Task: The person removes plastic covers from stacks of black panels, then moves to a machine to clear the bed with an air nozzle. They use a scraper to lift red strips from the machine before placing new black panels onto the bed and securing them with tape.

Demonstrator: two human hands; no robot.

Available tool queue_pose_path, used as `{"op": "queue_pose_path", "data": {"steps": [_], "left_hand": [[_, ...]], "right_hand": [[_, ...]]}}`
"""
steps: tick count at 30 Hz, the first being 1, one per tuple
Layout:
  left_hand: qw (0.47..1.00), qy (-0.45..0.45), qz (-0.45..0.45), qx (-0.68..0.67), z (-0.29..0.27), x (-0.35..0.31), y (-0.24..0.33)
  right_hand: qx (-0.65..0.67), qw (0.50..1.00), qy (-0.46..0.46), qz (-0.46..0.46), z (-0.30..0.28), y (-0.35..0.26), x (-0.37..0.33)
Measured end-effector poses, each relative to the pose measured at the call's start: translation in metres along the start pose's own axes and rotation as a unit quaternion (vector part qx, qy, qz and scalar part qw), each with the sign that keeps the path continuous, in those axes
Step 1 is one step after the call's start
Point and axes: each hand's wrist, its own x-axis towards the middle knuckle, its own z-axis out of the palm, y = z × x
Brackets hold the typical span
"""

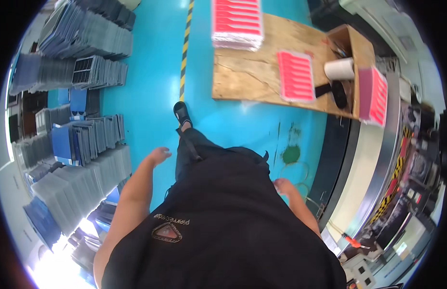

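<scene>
Right, here's the left hand (160, 155), free of any load, its fingers loosely bent; the right hand (282, 186) hangs by the shirt (218, 202), half turned away, nothing showing in it, though I can't tell how far its fingers are curled. Just left of the left hand come the grey panels (84, 185), packed edge to edge, blue folders (64, 144) among them. Ahead of the right hand there's bare floor (238, 125) with a green patch (paint, perhaps), then the wooden table (242, 72). And there it is: the pink sheet pile (296, 77), ahead and slightly right of the right hand, the nearer of the two, its long axis running away from that hand. Well out of reach, I'd judge, with floor and table edge between. Just right of the pile, a black tool (338, 94) and a white roll (339, 69) crowd that side. Farther ahead, leftward, a taller pink stack (237, 24).
</scene>
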Motion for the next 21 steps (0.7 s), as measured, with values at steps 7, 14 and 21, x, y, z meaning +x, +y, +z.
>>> {"op": "queue_pose_path", "data": {"steps": [7,14,21], "left_hand": [[0.974,0.083,0.188,-0.093,-0.236,0.006,0.007],[0.929,0.049,0.340,-0.138,-0.435,-0.040,0.098],[0.774,-0.172,0.607,0.056,-0.566,-0.089,0.291]], "right_hand": [[-0.099,0.988,-0.086,0.082,0.021,-0.320,0.064],[0.127,0.963,-0.028,-0.236,-0.014,-0.684,0.034],[0.370,0.895,-0.204,-0.146,-0.100,-0.859,0.076]]}}
